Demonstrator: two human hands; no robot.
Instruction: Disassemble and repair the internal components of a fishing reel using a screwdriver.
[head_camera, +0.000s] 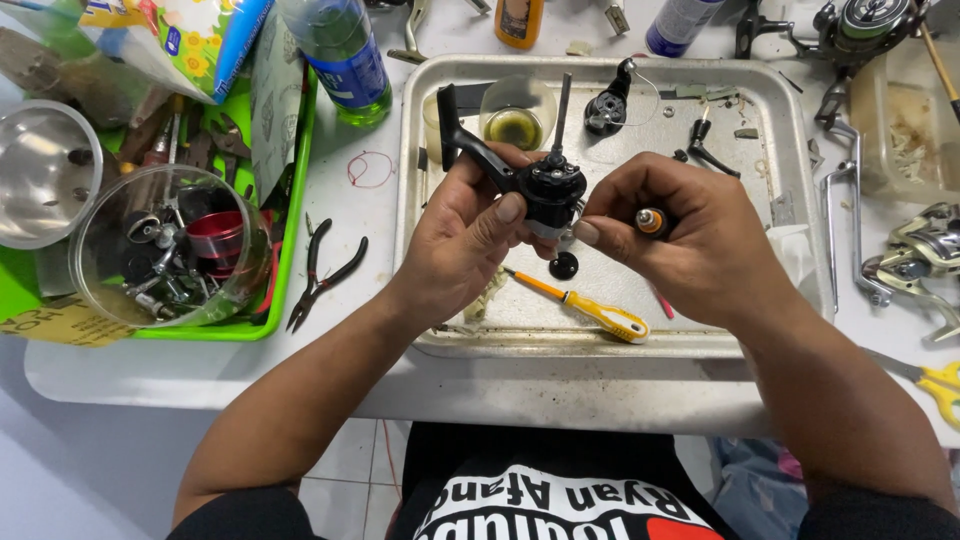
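My left hand (462, 230) grips a black fishing-reel body (548, 187) with a thin shaft sticking up, held above a metal tray (780, 120). My right hand (680, 235) is closed around a small tool with an orange-and-silver end (651, 221), and its thumb touches the reel body's lower right side. Under the hands, on the tray, lie a small black round part (564, 265) and a yellow-handled screwdriver (590, 308).
On the tray: a small glass dish of yellowish oil (516, 122) and black reel parts (606, 108). Black pliers (322, 272) lie left of it. A green bin (292, 215) holds a clear bowl of parts (165, 250). More reels (925, 250) and yellow scissors (935, 385) sit right.
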